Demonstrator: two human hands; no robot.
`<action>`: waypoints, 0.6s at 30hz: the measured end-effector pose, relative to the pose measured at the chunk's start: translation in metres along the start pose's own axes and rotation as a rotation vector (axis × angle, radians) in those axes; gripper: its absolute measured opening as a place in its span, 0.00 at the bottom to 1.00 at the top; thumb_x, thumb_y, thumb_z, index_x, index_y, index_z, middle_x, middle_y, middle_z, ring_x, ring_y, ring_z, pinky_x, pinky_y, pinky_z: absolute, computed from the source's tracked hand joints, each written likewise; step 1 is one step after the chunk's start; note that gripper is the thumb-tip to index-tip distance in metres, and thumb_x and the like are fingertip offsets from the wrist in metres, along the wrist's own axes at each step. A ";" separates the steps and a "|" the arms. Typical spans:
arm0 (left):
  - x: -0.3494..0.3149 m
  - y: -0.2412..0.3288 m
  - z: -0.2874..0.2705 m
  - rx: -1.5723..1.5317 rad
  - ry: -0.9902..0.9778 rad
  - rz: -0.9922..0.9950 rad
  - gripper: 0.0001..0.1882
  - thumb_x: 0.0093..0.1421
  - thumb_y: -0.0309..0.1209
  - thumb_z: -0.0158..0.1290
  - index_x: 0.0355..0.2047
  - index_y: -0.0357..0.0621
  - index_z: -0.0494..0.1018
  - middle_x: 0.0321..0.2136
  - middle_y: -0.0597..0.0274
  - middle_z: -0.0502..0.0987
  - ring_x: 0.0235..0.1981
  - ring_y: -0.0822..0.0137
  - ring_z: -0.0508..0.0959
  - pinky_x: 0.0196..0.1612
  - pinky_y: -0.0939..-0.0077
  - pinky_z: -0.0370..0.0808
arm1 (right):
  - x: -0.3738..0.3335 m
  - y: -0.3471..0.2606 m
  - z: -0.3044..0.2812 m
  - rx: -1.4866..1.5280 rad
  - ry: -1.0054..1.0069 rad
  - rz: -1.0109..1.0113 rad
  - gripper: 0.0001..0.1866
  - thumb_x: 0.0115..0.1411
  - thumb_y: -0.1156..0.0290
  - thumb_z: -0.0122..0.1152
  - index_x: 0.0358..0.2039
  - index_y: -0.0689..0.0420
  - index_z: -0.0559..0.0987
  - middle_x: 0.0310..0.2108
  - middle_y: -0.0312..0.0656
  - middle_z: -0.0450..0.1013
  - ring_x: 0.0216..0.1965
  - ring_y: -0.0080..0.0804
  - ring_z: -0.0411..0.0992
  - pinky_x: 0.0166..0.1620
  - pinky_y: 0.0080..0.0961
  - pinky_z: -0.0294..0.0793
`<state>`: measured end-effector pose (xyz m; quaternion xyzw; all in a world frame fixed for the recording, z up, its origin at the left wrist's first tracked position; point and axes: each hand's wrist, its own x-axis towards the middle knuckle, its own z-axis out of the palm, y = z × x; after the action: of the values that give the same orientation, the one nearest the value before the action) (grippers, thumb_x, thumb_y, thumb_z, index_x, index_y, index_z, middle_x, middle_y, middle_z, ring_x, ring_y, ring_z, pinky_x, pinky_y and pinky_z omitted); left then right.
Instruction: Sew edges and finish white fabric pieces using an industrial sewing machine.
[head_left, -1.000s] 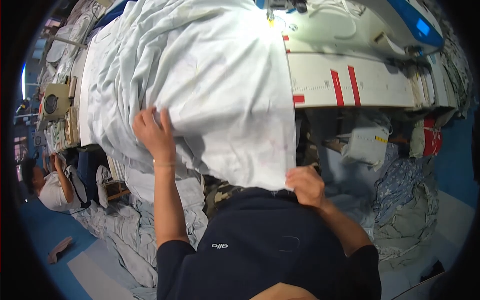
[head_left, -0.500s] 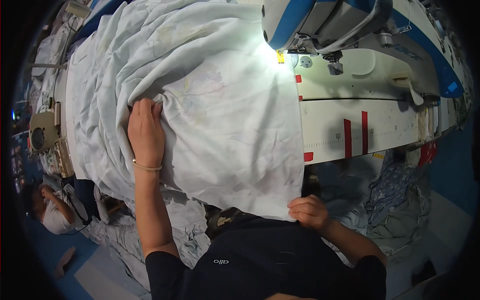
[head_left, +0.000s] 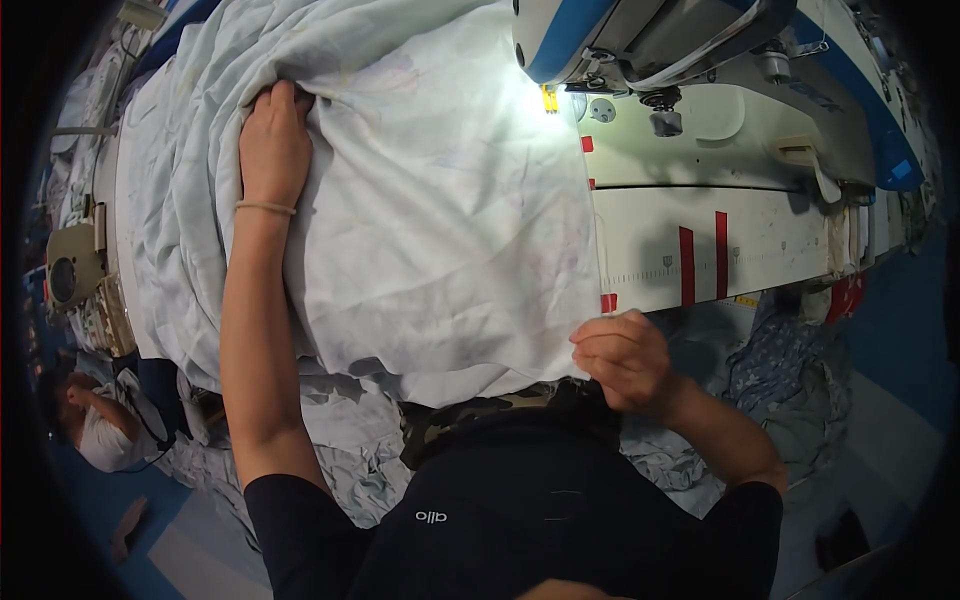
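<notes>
A large white cloth (head_left: 430, 220) with faint coloured prints covers the left and middle of the sewing table, bunched in folds on its left side. My left hand (head_left: 275, 145) grips a fold of it toward the far left, its fingertips hidden in the fabric. At the near right, my right hand (head_left: 622, 362) pinches the cloth's right edge close to its near corner. The far end of that edge runs under the lit needle area of a blue and white sewing machine (head_left: 620, 60), beside a small yellow part (head_left: 550, 98).
Red tape strips (head_left: 686, 265) mark the white machine table (head_left: 640, 240) on the right. A pile of patterned fabric (head_left: 785, 350) lies below its right end. Crumpled pale cloth (head_left: 350, 440) hangs at the near side. Another person (head_left: 105, 420) sits at the far left.
Both hands have moved away from me, the left one farther, and the cloth has shifted forward with them. The right hand still holds the cloth's edge.
</notes>
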<state>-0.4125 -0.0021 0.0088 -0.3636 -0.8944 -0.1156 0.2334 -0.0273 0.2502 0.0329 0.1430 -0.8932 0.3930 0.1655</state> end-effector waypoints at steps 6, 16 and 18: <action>0.026 -0.020 0.020 0.002 0.002 0.014 0.08 0.65 0.29 0.54 0.39 0.39 0.69 0.36 0.41 0.78 0.37 0.40 0.79 0.38 0.49 0.75 | 0.033 0.019 -0.010 -0.024 -0.070 -0.005 0.10 0.43 0.86 0.58 0.27 0.60 0.80 0.34 0.38 0.78 0.40 0.34 0.79 0.35 0.29 0.69; 0.072 -0.048 0.047 0.006 -0.021 0.007 0.08 0.66 0.30 0.53 0.40 0.38 0.70 0.37 0.40 0.79 0.38 0.40 0.79 0.40 0.49 0.76 | 0.079 0.063 -0.015 -0.072 0.016 -0.109 0.13 0.39 0.88 0.57 0.27 0.62 0.79 0.35 0.40 0.77 0.41 0.37 0.79 0.38 0.31 0.70; 0.080 -0.056 0.057 0.006 -0.002 0.019 0.09 0.66 0.30 0.53 0.41 0.38 0.70 0.37 0.40 0.79 0.38 0.40 0.80 0.41 0.49 0.76 | 0.089 0.071 -0.019 -0.070 -0.017 -0.100 0.13 0.39 0.89 0.57 0.28 0.61 0.79 0.34 0.41 0.77 0.41 0.38 0.79 0.38 0.31 0.70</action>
<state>-0.5207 0.0274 -0.0021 -0.3714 -0.8916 -0.1103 0.2345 -0.1321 0.2994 0.0343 0.1852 -0.8994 0.3517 0.1821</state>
